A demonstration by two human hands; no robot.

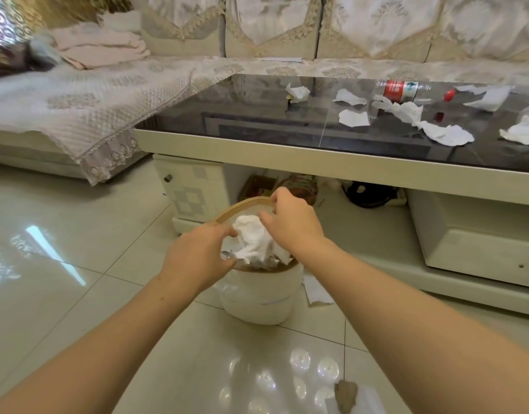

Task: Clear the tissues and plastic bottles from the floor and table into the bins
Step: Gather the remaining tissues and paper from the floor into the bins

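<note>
Both hands meet over a white bin [258, 297], hiding most of its mouth, so how full it is cannot be told. The left hand [197, 255] pinches the near edge of a crumpled wad of tissue [251, 239] at the opening; the right hand [290, 219] curls its fingers over the wad's far side, beside the tan lid ring [242, 206] tilted up behind it. Just right of the grip, a flat tissue on the floor [317, 291] is partly hidden behind the bin. Beyond the hands stands a cream table with a glossy dark glass top [257, 115]; on it, up and right of the grip, lie more torn tissues [445, 134] and a clear plastic bottle [402, 91] on its side with a red label. The floor is pale glossy tile [78, 234]. A lace-covered sofa [93, 94] sits to the left. Clutter under the table is too dim to identify.
</note>
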